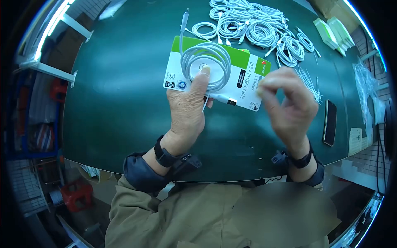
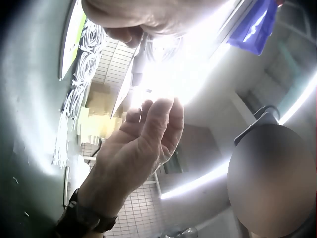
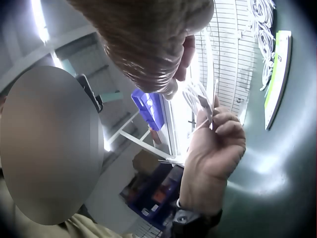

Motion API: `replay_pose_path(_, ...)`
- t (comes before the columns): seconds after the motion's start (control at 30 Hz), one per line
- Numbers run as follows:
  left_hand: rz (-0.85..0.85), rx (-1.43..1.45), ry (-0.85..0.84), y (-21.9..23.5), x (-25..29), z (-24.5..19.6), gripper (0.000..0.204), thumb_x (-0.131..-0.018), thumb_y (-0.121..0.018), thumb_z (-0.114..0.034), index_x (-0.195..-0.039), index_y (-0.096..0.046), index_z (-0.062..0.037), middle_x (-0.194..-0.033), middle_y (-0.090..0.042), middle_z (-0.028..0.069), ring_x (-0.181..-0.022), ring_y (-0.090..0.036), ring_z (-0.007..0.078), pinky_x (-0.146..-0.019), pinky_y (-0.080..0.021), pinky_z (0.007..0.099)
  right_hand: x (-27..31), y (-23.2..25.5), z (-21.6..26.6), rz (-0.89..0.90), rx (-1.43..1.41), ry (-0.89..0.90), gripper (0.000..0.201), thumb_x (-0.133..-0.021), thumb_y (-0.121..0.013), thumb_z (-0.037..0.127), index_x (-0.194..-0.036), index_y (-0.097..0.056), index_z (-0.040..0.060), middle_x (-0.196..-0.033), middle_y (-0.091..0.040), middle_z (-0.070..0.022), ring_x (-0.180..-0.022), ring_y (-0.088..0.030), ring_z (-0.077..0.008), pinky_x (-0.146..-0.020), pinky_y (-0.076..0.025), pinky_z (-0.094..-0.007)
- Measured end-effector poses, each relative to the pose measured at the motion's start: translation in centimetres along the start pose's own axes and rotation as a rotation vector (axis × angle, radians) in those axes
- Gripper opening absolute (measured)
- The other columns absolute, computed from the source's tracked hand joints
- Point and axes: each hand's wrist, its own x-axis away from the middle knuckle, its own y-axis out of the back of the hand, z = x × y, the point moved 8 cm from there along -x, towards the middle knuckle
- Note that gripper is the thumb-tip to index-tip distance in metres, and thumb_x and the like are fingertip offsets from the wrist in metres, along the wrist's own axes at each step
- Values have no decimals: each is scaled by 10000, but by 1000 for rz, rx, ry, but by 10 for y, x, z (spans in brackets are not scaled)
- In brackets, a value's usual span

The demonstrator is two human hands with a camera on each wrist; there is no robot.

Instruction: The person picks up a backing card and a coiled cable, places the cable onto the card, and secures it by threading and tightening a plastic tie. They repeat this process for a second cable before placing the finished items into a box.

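Observation:
My left hand [image 1: 187, 109] holds a printed green and white card [image 1: 237, 58] with a coiled white cable [image 1: 225, 66] lying on it, the thumb pressing on the coil. One cable plug [image 1: 185, 18] sticks up past the card's top left, and the other plug [image 1: 232, 101] lies along its lower edge. A thin white tie [image 1: 205, 105] hangs by the left fingers. My right hand [image 1: 291, 103], blurred, is by the card's right end with fingers curled and thumb bent toward the index finger. I cannot tell whether its fingertips pinch anything.
Many coiled white cables [image 1: 262, 33] are piled at the back of the green table [image 1: 120, 95]. Loose white ties [image 1: 310, 82] lie right of them. A phone [image 1: 329, 122], green and white card stacks [image 1: 333, 35] and clear plastic bags [image 1: 366, 91] are along the right side.

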Motion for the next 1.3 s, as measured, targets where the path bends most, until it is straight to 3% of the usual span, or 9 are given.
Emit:
replay_pose_path(0.17, -68, 90, 42, -4, 1, 11, 187, -1037, -707, -176, -1189, -636, -94, -921, -687, -6, -685, -609, 55, -513, -431, 224, 6, -43, 30, 195, 287, 267, 406, -654, -875, 19, -1028, -738, 99, -910, -677, -31, -765, -610, -245, -646, -531, -368)
replay_pose_path(0.4, -57, 54, -14, -3, 2, 12, 175, -1031, -704, -153, -1177, -643, -79, -931, -700, 10, -683, -624, 59, -511, -440, 227, 12, -51, 14, 221, 457, 243, 369, -710, -846, 42, -1056, -732, 99, -906, -674, -19, -781, -620, -236, -658, -530, -371)
replay_pose_path(0.57, -123, 8, -139, 2, -4, 12, 166, -1000, -728, -119, -1133, -651, -58, -892, -684, 1, -675, -616, 48, -499, -447, 235, 30, -65, 25, 231, 387, 480, 340, -715, -761, 50, -1050, -718, 8, -889, -676, -58, -691, -601, -214, -550, -491, -340)
replay_pose_path(0.8, -122, -241, -339, 9, -5, -1, 166, -944, -757, -64, -1082, -725, 23, -942, -755, 37, -801, -687, 81, -665, -541, 253, 41, -82, 37, 153, 475, 515, 370, -719, -742, 27, -1083, -716, -36, -891, -672, -102, -709, -605, -224, -549, -490, -338)
replay_pose_path(0.97, -98, -369, -435, 7, -4, -12, 214, -944, -768, -69, -1122, -723, 40, -966, -769, 48, -799, -691, 86, -682, -549, 260, 24, -69, 36, 97, 365, 354, 266, -723, -766, -53, -977, -724, 16, -851, -701, -84, -654, -644, -249, -564, -524, -343)
replay_pose_path(1.07, -91, -275, -332, 8, -9, -5, 185, -972, -735, -71, -1134, -673, -8, -920, -704, 18, -668, -599, 43, -519, -456, 225, 21, -61, 13, 55, 198, 97, 182, -783, -785, -40, -943, -729, 27, -850, -711, -98, -685, -681, -264, -593, -548, -343)
replay_pose_path(1.2, -73, -196, -108, 8, -9, 8, 197, -985, -737, -88, -1157, -667, -22, -924, -709, 23, -650, -613, 50, -482, -442, 218, 20, -47, -35, 65, 94, -258, 118, -821, -824, -13, -906, -745, 11, -832, -736, -92, -683, -699, -176, -626, -554, -292)
replay_pose_path(1.23, -72, -190, -94, 7, -9, 10, 200, -987, -737, -91, -1162, -666, -26, -923, -709, 22, -646, -617, 53, -474, -440, 218, 23, -47, -45, 70, 45, -315, 110, -832, -826, -13, -912, -752, 1, -816, -740, -86, -668, -679, -132, -630, -546, -275)
replay_pose_path(1.3, -73, -181, -64, 7, -10, 13, 205, -990, -736, -94, -1170, -663, -28, -921, -708, 22, -642, -621, 55, -467, -437, 216, 26, -49, -54, 105, 44, -309, 102, -842, -816, -18, -921, -758, 9, -847, -739, -83, -657, -667, -131, -626, -542, -277)
